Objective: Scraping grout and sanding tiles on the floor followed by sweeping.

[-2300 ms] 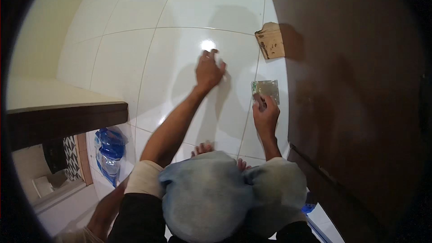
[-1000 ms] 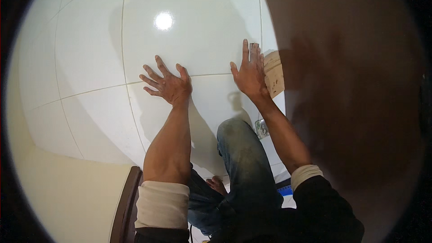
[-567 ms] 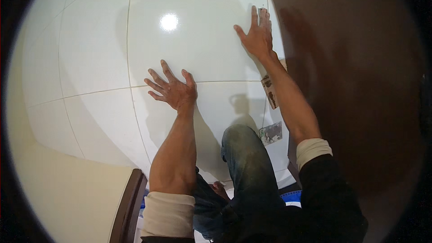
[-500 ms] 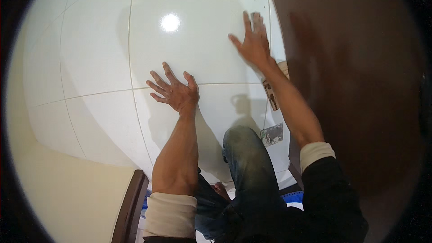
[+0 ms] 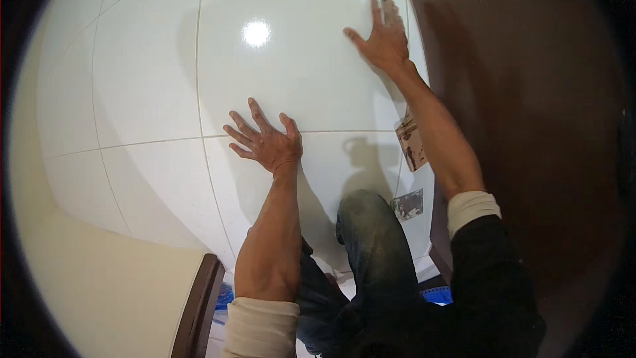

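My left hand (image 5: 271, 147) lies on the glossy white tiles (image 5: 291, 73) with its fingers spread, across the joint line left of centre. It holds nothing. Farther off and to the right, my right hand (image 5: 387, 45) is also stretched out over the same large tile, close to its right-hand joint. Its thumb stands apart, and its other fingertips look greyish and slightly blurred. Nothing shows in its grasp, though the underside of the palm is hidden. Both forearms have cream cuffs rolled back.
A large dark brown panel (image 5: 523, 126) rises along the right side. Beside it lie a stained brown cardboard-like piece (image 5: 413, 147) and a grey, mottled square (image 5: 409, 205). My bent knee (image 5: 368, 222) is near centre. A cream surface (image 5: 112, 265) with brown edging (image 5: 197, 305) borders the lower left.
My right hand has slid farther away over the tile, its arm reaching out more. My left hand keeps its place on the tiles. The whole view has shifted slightly.
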`<move>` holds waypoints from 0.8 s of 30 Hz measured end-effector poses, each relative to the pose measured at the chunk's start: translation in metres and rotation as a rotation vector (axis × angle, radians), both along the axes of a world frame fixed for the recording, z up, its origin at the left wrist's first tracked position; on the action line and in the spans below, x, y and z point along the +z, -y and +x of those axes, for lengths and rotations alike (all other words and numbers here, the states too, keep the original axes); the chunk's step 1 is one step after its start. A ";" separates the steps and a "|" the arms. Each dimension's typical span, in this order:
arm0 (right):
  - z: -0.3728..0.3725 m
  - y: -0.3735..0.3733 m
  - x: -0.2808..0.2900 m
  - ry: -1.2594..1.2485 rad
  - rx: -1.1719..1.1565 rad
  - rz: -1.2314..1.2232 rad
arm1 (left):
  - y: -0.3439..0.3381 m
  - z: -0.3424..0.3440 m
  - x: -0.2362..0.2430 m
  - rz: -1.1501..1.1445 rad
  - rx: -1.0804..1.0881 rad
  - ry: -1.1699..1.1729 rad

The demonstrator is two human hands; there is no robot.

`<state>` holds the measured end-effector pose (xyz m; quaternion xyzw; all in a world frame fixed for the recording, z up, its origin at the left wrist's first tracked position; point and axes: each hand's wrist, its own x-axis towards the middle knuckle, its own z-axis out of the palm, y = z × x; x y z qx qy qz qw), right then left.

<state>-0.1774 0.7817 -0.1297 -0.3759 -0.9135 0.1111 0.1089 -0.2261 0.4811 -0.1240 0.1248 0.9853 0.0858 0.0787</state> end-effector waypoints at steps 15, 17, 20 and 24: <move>-0.020 -0.018 0.014 0.214 0.081 -0.051 | 0.007 -0.003 0.000 -0.001 0.011 -0.008; -0.012 0.005 0.005 0.214 0.046 -0.052 | 0.012 -0.007 0.005 -0.022 0.028 -0.007; -0.029 -0.022 0.002 0.207 -0.078 0.021 | 0.004 -0.006 0.008 -0.020 0.023 0.005; -0.053 -0.025 0.003 0.133 0.031 -0.010 | 0.006 -0.005 0.002 -0.028 0.022 0.010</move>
